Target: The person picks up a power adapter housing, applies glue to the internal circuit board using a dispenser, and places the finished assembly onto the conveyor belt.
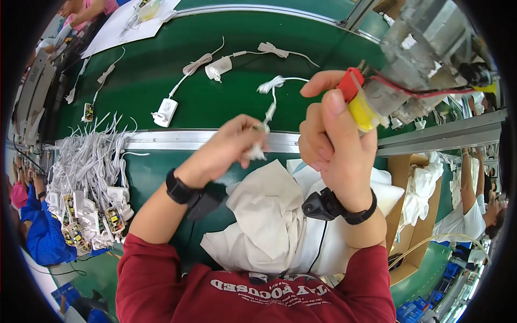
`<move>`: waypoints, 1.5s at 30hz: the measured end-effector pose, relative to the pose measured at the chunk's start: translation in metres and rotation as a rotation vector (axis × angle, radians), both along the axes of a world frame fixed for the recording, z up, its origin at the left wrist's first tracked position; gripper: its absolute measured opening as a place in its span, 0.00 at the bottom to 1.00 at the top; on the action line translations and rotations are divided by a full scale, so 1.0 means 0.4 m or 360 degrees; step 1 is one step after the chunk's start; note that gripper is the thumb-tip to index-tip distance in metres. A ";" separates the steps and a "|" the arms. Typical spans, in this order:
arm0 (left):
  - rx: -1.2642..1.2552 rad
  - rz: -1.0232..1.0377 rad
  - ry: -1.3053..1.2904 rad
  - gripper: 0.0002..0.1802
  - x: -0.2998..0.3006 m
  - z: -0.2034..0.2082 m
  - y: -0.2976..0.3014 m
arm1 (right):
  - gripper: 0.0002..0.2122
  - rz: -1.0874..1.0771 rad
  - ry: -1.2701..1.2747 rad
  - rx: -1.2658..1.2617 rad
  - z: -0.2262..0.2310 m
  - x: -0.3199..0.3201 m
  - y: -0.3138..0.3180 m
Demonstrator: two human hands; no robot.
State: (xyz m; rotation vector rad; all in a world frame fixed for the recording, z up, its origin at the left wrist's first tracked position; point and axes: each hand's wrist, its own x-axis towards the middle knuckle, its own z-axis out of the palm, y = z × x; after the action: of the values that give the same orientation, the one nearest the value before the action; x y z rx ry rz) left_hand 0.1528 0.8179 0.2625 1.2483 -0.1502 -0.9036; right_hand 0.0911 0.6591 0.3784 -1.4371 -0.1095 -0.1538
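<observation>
L hand blurry; wht pc ditto

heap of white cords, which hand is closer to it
Left: the left hand is right of the heap; the right hand is farther right, by the red part.

Dark red T-shirt, black gear at both wrists

The person wears a dark red T-shirt with big white lettering curving across the chest and finer white print near it. Its left sleeve and right sleeve are plain red, leaving the forearms bare. A black strap circles each wrist. The left carries a dark, boxy device, partly blurred; the right bears a compact black camera with a round lens and a thin black cable running down from it.
</observation>
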 end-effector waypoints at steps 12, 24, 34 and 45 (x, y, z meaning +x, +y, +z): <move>-0.0612 -0.0314 0.0225 0.24 -0.148 -0.030 -0.041 | 0.15 -0.0132 -0.0039 -0.0056 -0.019 0.022 0.026; -0.0767 -0.0305 0.0223 0.24 -0.143 -0.042 -0.012 | 0.15 -0.0130 -0.0058 -0.0128 -0.037 0.034 0.060; -0.0775 -0.0303 0.0252 0.24 -0.139 -0.036 -0.006 | 0.16 -0.0128 -0.0060 -0.0116 -0.042 0.036 0.059; -0.0704 -0.0073 0.0458 0.20 -0.112 -0.042 0.011 | 0.18 0.0132 -0.0082 -0.0165 -0.030 0.016 0.066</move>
State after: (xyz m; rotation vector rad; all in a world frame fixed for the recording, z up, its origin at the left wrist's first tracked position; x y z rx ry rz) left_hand 0.1082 0.8222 0.2458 0.7001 -0.1403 -1.0146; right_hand 0.0974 0.6857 0.3665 -1.5296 -0.2217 -0.1185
